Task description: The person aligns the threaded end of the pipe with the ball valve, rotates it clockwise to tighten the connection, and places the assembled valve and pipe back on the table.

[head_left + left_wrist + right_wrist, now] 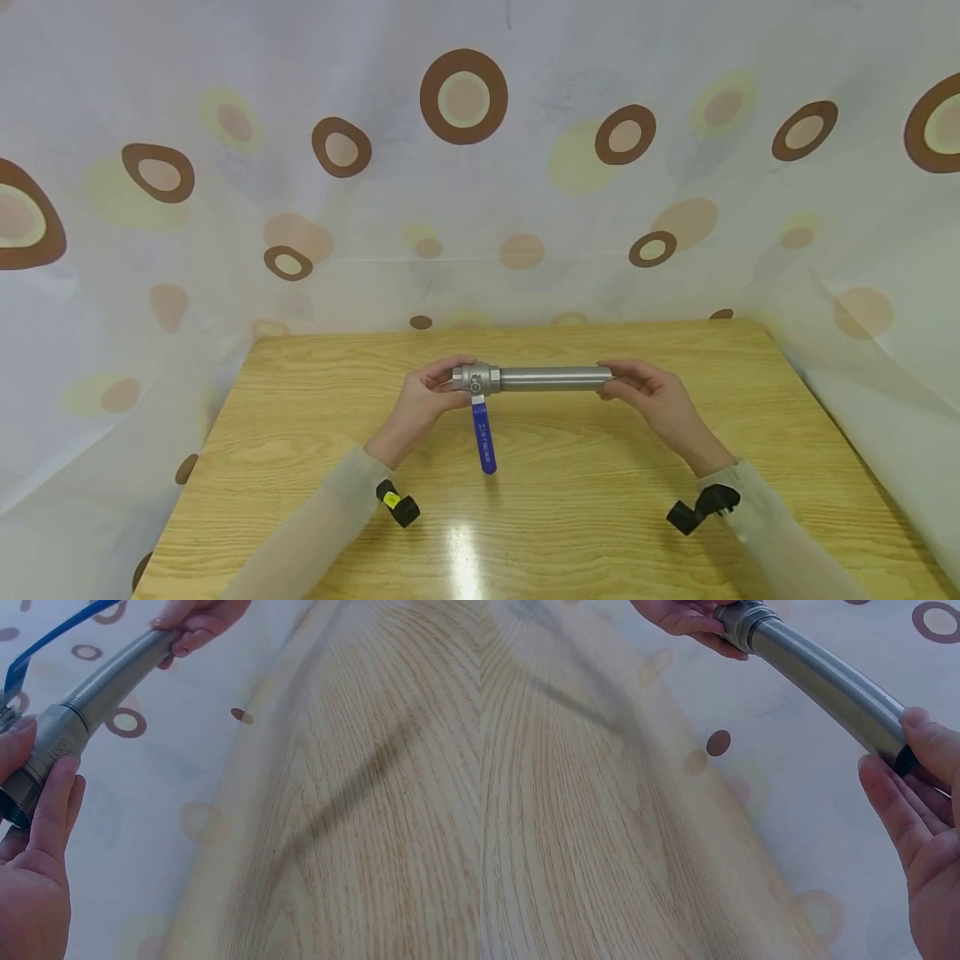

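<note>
A metal ball valve (483,379) with a blue lever handle (484,437) is joined to a straight steel pipe (555,378). My left hand (423,404) grips the valve body by its left end, thumb and fingers on opposite sides, as the left wrist view shows. At the pipe's far right end, my right hand (656,400) pinches the tip between thumb and fingers. Held level above the table, the assembly has its lever pointing toward me in the head view. In the right wrist view the pipe's open end (906,760) sits between the right thumb and fingers.
Beneath the hands lies a wood-grain table (570,517). A pale curtain (525,192) printed with brown and yellow circles hangs behind it and along both sides. Black wrist cameras (397,503) sit on both sleeves.
</note>
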